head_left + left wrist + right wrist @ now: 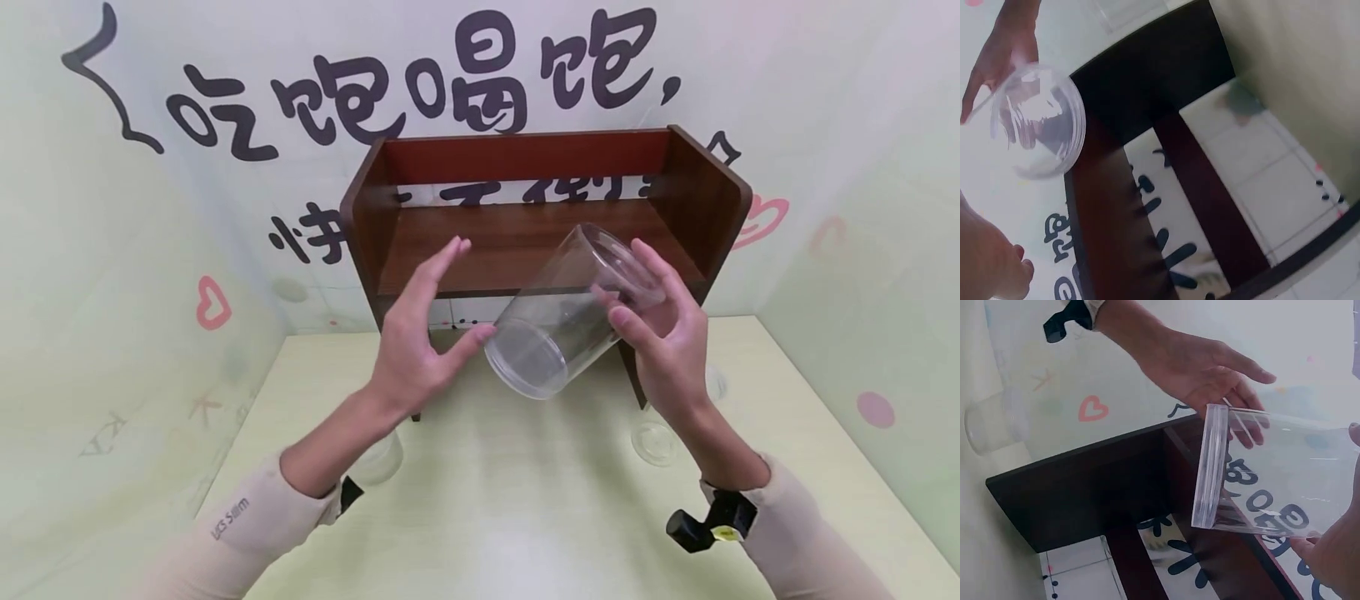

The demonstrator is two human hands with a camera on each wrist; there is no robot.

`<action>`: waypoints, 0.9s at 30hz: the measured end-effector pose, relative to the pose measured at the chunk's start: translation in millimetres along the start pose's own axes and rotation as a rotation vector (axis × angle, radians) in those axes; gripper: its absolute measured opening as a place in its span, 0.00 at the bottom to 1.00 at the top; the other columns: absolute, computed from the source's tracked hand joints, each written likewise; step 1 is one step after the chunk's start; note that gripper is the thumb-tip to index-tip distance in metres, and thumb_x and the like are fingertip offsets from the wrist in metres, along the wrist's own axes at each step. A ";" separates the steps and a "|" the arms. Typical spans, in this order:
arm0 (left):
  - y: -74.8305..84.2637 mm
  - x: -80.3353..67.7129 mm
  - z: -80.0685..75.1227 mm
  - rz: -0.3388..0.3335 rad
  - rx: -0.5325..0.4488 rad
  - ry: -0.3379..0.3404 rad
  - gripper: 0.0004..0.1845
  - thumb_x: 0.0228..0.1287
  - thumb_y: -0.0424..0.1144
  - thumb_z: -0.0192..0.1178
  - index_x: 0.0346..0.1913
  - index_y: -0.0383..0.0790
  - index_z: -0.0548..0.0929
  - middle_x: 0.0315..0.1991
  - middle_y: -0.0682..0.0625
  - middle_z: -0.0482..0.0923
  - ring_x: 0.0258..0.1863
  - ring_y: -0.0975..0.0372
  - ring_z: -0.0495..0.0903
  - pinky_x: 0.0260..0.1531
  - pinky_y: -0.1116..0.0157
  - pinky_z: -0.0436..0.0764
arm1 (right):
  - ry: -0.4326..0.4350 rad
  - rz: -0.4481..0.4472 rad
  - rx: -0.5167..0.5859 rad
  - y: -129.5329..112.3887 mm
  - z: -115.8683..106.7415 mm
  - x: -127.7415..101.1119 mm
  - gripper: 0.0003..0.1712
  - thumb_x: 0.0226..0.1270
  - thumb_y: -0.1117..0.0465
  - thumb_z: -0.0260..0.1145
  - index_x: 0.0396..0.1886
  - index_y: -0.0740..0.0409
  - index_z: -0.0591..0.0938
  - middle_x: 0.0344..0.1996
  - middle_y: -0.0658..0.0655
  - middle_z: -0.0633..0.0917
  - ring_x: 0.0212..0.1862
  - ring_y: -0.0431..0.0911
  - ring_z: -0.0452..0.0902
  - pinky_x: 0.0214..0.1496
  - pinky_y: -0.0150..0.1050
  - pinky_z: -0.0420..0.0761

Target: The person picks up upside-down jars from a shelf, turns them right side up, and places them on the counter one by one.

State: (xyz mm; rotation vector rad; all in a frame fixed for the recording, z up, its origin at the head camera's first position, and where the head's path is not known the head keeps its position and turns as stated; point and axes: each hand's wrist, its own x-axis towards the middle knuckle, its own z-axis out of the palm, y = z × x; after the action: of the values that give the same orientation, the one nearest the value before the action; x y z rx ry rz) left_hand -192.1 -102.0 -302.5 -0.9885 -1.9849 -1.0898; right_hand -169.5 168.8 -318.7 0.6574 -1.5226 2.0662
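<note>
The jar [558, 321] held in the right hand [667, 333] is clear plastic, smooth and glossy, with pale glints along its wall and a thicker, slightly cloudy band at its base rim. The shelf [525, 233] behind it is dark brown wood or wood-look board with a faint grain, satin rather than shiny, and a redder panel at its back. The table [525, 500] has a pale yellow-green top, smooth, with a soft sheen. A small clear lid [654, 442] lying on it is glossy plastic too. The sleeves [247, 517] are beige knit cloth, matt. The wall [225, 250] looks like smooth printed sheet, matt.
</note>
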 end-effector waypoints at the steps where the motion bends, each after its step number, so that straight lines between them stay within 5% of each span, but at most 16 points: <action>1: 1.2 -3.8 3.1 -0.028 -0.013 -0.013 0.51 0.73 0.71 0.56 0.80 0.31 0.63 0.77 0.43 0.70 0.78 0.55 0.68 0.78 0.52 0.67 | 0.007 -0.003 0.028 1.5 1.3 -0.5 0.39 0.66 0.65 0.72 0.76 0.63 0.72 0.68 0.69 0.79 0.65 0.57 0.82 0.62 0.46 0.84; 7: 6.9 -23.4 19.4 -0.172 -0.064 -0.092 0.58 0.65 0.77 0.57 0.84 0.38 0.58 0.80 0.44 0.66 0.80 0.57 0.65 0.77 0.48 0.67 | 0.071 0.003 0.184 8.3 6.7 -3.4 0.43 0.66 0.58 0.77 0.77 0.65 0.70 0.69 0.70 0.78 0.68 0.59 0.80 0.64 0.48 0.84; 14: 7.7 -34.6 32.1 -0.264 -0.145 -0.103 0.65 0.56 0.79 0.64 0.85 0.39 0.54 0.82 0.47 0.63 0.80 0.59 0.64 0.75 0.49 0.71 | 0.142 -0.005 0.333 15.8 10.5 -8.6 0.46 0.67 0.57 0.77 0.78 0.68 0.66 0.67 0.70 0.79 0.68 0.60 0.79 0.68 0.50 0.81; 20: 9.6 -42.5 41.7 -0.352 -0.250 -0.120 0.68 0.50 0.49 0.85 0.86 0.41 0.49 0.81 0.50 0.63 0.76 0.55 0.69 0.73 0.53 0.73 | 0.137 -0.027 0.395 22.3 14.8 -13.4 0.43 0.69 0.56 0.75 0.75 0.71 0.67 0.67 0.70 0.79 0.67 0.59 0.79 0.68 0.51 0.81; 27: 9.7 -48.0 47.8 -0.324 -0.345 -0.039 0.63 0.45 0.34 0.86 0.83 0.41 0.57 0.77 0.47 0.68 0.71 0.53 0.74 0.65 0.55 0.80 | 0.078 -0.004 0.445 28.1 14.3 -16.3 0.41 0.73 0.56 0.72 0.77 0.68 0.65 0.69 0.67 0.78 0.70 0.58 0.78 0.69 0.51 0.80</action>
State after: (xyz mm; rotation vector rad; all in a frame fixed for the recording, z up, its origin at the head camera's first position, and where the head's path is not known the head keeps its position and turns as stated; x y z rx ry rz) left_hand -168.9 -70.7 -358.7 -0.8786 -2.0790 -1.6436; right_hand -173.6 146.1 -345.7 0.7242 -1.0210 2.4195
